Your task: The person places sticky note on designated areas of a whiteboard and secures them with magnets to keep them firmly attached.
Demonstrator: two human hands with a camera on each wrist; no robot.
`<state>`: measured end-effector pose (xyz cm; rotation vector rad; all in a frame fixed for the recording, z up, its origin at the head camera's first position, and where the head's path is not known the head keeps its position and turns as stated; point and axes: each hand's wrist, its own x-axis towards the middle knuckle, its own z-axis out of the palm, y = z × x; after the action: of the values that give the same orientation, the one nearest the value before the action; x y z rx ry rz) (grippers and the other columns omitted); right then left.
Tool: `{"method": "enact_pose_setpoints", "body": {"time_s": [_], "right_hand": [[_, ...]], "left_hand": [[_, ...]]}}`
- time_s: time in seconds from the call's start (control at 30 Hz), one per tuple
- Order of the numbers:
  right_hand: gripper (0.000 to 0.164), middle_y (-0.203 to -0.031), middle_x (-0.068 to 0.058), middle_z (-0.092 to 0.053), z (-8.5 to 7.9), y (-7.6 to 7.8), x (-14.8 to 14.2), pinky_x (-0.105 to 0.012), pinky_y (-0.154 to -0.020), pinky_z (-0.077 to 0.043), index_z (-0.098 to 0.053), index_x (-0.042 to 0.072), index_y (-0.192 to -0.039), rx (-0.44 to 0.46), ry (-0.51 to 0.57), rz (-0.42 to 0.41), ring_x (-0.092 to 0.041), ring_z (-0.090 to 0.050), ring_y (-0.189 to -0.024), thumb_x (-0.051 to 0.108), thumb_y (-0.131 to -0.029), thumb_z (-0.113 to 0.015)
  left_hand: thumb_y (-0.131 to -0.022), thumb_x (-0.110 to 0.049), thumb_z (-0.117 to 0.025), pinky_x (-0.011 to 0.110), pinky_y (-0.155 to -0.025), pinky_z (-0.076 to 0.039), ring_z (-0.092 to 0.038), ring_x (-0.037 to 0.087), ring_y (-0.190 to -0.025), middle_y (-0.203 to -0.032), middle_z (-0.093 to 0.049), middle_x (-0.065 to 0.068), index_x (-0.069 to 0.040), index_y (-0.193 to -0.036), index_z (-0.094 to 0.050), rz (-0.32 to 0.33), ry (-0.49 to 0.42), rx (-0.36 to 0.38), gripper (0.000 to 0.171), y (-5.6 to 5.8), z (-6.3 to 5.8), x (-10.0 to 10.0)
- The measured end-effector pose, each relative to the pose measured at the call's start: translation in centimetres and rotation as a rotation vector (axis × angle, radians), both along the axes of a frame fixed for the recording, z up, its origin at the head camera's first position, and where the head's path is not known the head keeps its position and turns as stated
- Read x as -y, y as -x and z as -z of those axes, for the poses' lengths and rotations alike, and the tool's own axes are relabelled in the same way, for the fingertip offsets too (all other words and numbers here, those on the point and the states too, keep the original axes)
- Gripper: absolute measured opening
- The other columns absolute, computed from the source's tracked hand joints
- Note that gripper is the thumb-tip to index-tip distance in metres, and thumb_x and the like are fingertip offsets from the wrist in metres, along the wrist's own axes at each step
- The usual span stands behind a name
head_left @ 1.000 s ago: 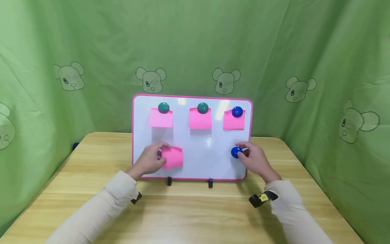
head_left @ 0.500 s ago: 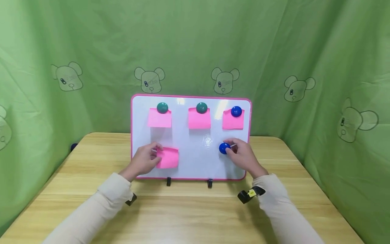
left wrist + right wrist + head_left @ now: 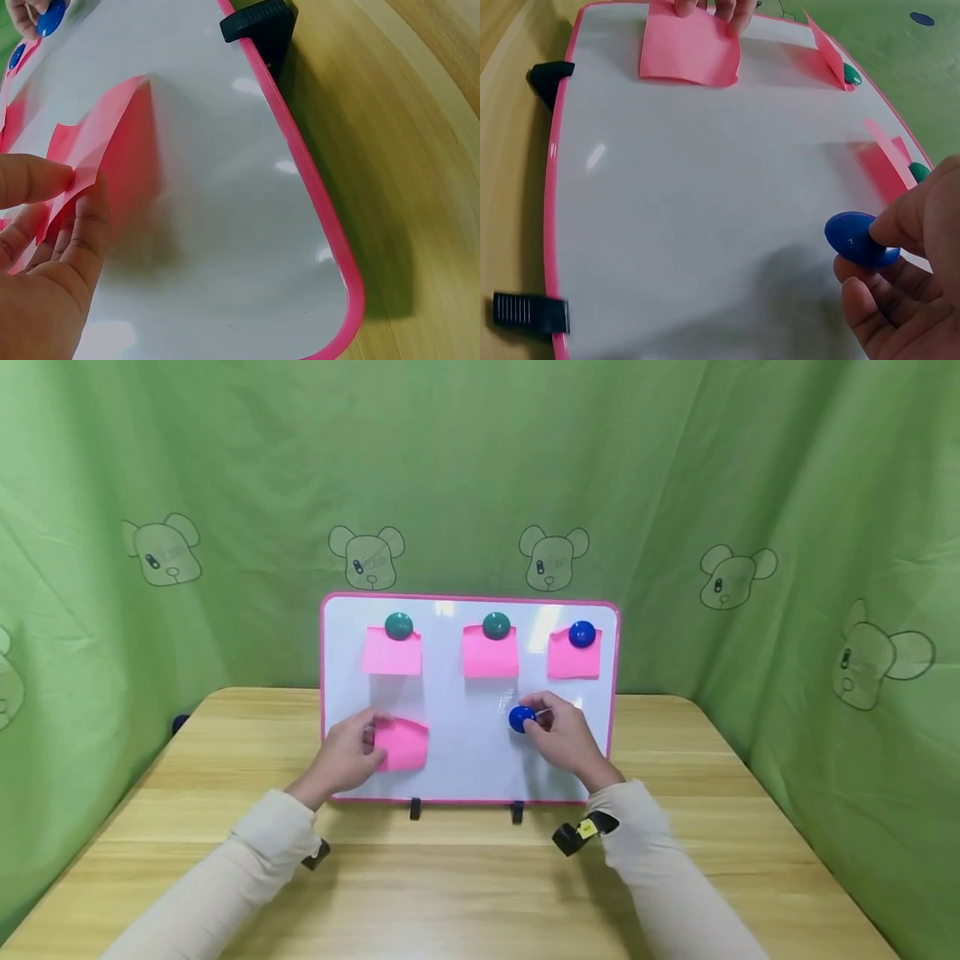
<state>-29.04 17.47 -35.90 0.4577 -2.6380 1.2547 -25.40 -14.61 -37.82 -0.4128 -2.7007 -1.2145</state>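
Note:
A small whiteboard (image 3: pixel 468 752) with a pink frame stands upright on the table. At its lower left, my left hand (image 3: pixel 347 753) pinches a pink sticky note (image 3: pixel 405 746) by its left edge; in the left wrist view the note (image 3: pixel 90 146) stands off the surface, between thumb and fingers. My right hand (image 3: pixel 562 732) holds a round blue magnet (image 3: pixel 521 719) in front of the board, right of the middle. Thumb and fingers grip this magnet (image 3: pixel 855 238) by its rim in the right wrist view, apart from the board.
Along the board's top, two green magnets (image 3: pixel 399 626) and another blue magnet (image 3: pixel 582 634) each hold a pink note (image 3: pixel 491 653). Two black feet (image 3: pixel 415 808) support the board's lower edge on the wooden table (image 3: pixel 450 893). A green curtain (image 3: pixel 465 460) surrounds it.
My right hand has carried the blue magnet leftward and slightly up across the board. My left hand has shifted a little left with the pink sticky note.

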Motion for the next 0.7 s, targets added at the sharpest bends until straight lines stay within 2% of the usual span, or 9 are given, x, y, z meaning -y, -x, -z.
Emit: {"method": "enact_pose_setpoints", "body": {"time_s": [0.37,0.7], "right_hand": [[0.027,-0.100,-0.012,-0.063,-0.4,0.1,3.4,-0.032,-0.072,-0.050,-0.064,0.001,-0.113,-0.039,0.046,-0.066,-0.023,-0.056,-0.084,0.006,-0.087,-0.064],[0.024,-0.100,-0.008,-0.065,-0.1,0.0,6.3,-0.033,-0.072,-0.054,-0.066,0.005,-0.113,0.010,0.019,-0.078,-0.022,-0.060,-0.086,0.009,-0.090,-0.067]], "left_hand": [[-0.079,0.006,-0.067,0.033,-0.074,-0.055,-0.059,0.023,-0.088,-0.101,-0.061,0.012,0.000,-0.119,-0.058,-0.003,0.009,0.000,0.041,0.0,0.1,0.3],[-0.079,0.004,-0.071,0.033,-0.071,-0.056,-0.061,0.025,-0.088,-0.100,-0.062,0.013,-0.001,-0.121,-0.057,-0.013,0.010,0.037,0.044,0.1,0.1,0.5]]}}
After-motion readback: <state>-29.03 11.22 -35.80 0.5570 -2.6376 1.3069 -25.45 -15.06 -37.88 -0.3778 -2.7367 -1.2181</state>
